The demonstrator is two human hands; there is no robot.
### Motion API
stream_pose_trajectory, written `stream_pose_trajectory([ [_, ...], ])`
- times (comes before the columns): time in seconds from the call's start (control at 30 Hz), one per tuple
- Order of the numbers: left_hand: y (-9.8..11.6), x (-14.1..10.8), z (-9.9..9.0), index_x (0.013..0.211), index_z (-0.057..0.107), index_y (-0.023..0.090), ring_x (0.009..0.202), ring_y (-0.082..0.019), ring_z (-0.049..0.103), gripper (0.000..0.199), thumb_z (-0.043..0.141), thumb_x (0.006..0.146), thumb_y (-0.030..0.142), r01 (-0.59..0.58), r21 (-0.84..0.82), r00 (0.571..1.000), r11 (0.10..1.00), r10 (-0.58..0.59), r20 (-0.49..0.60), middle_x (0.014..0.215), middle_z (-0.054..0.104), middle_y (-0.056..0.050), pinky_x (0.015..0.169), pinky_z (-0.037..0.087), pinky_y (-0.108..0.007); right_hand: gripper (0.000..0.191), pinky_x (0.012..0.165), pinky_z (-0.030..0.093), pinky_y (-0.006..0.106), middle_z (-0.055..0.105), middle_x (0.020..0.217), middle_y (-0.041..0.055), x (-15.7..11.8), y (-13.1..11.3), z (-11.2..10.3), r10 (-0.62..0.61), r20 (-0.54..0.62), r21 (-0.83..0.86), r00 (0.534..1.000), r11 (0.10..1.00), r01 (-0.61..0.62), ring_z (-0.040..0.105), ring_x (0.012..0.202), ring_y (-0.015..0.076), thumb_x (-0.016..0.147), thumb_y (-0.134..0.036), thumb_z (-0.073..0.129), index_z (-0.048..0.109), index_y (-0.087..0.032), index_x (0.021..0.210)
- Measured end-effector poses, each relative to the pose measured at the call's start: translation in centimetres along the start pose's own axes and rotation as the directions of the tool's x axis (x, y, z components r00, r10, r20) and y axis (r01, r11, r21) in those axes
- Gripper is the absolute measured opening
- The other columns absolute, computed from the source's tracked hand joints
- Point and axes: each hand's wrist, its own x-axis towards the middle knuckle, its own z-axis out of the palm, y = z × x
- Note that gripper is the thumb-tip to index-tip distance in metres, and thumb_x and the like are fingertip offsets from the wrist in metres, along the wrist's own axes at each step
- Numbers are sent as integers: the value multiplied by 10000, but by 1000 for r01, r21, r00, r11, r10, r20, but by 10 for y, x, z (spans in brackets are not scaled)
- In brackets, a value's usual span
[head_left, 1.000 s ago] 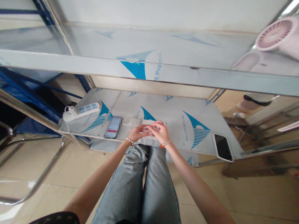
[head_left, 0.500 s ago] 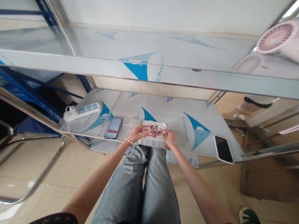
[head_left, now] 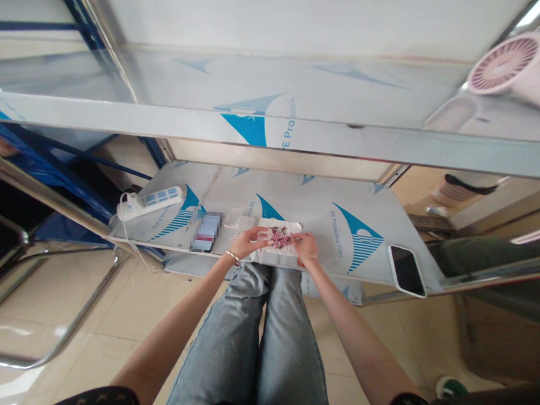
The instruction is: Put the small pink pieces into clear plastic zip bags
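A small red-and-white patterned item (head_left: 278, 237) lies over a white cloth or sheet (head_left: 291, 228) at the front edge of the lower shelf, between my hands. From its left side my left hand (head_left: 247, 242) grips it with bent fingers. On its right, the fingertips of my right hand (head_left: 304, 246) are pinched on its edge. Clear plastic bags (head_left: 237, 220) lie just behind and left of my left hand. What exactly the item is remains too small to tell.
On the film-covered lower shelf (head_left: 316, 199) are a power strip (head_left: 152, 201), a phone with a blurred screen (head_left: 207, 230) and a white-framed phone (head_left: 407, 271). A pink fan (head_left: 508, 62) stands on the upper shelf (head_left: 174, 118). Someone's shoe (head_left: 451, 387) shows at lower right.
My right hand has shifted slightly, its fingers now closer over the patterned item. At the right, a person's dark-clothed leg has moved further into view. The camera view has shifted a little.
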Motion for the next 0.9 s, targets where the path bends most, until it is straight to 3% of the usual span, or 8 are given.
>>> stream_pose_trajectory([
  [0.33,-1,-2,-1,1085,642,138,992,-237,636,554,791,632,418,29,-45,1000,999,-29,10,997,701,-114,858,488,-347,208,741,442,331,625,728,66,2,9,2,21,-65,208,998,978,-8,553,724,194,709,-355,648,659,-151,668],
  [0.53,-6,0,5,1077,650,137,964,-231,638,567,809,605,408,18,-93,1000,996,-18,0,1018,696,-115,816,507,-335,275,728,465,326,661,761,76,8,-29,-19,57,-209,447,976,893,44,584,719,186,726,-422,614,664,-152,718],
  [0.73,-10,2,8,1094,642,119,901,-208,636,568,789,634,417,5,-43,1000,999,-4,15,1020,688,-121,818,499,-342,251,731,470,295,653,818,62,-1,-90,-56,-123,-229,532,966,815,230,580,774,171,763,-417,634,681,-171,775],
  [0.9,-6,1,5,1105,643,118,879,-201,629,558,784,649,407,-6,-4,999,1000,6,36,1013,686,-116,798,494,-331,177,770,469,290,640,822,42,-13,-111,-70,-346,-120,479,931,801,359,590,823,170,775,-373,646,687,-202,756],
])
